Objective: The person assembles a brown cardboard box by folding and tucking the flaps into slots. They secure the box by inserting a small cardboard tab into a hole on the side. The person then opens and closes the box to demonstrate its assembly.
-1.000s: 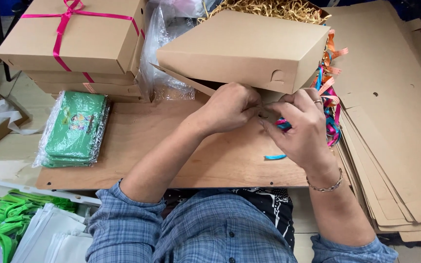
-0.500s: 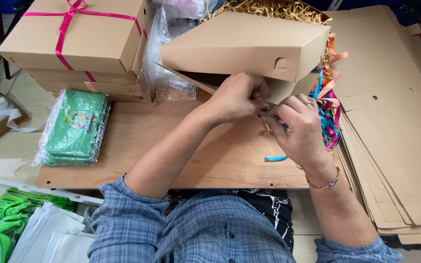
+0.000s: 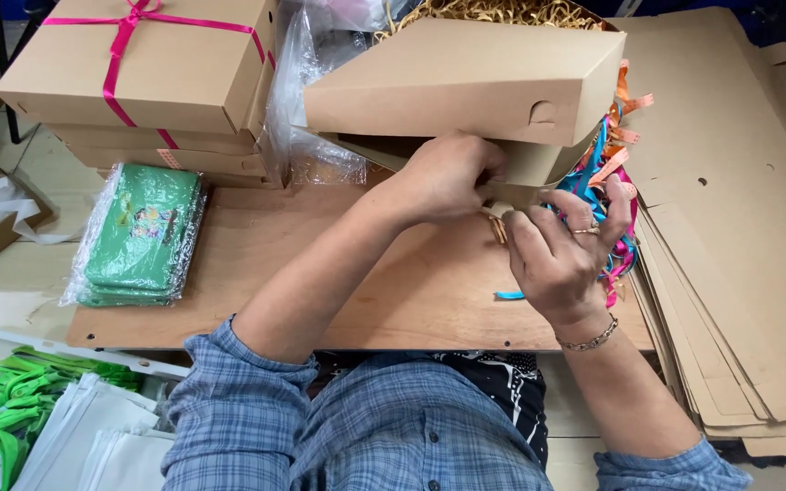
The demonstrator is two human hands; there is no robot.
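Note:
A brown cardboard box (image 3: 466, 86) sits tilted at the far middle of a wooden board (image 3: 384, 291), its lid raised at the near side. My left hand (image 3: 448, 177) grips the box's lower front edge, fingers curled under the lid. My right hand (image 3: 561, 250) pinches the same edge just to the right, beside a bunch of coloured ribbons (image 3: 616, 182). Gold paper shred (image 3: 493, 11) shows above the box.
Closed boxes tied with pink ribbon (image 3: 147, 73) are stacked at far left, with a clear plastic bag (image 3: 307, 118) next to them. A wrapped pack of green items (image 3: 143, 232) lies left. Flat cardboard blanks (image 3: 739, 255) are piled right. Green and white bags (image 3: 56, 427) fill a tray near left.
The box has tipped further, its lid rising and shifting right. Both hands moved up with its front edge and stay closed on it.

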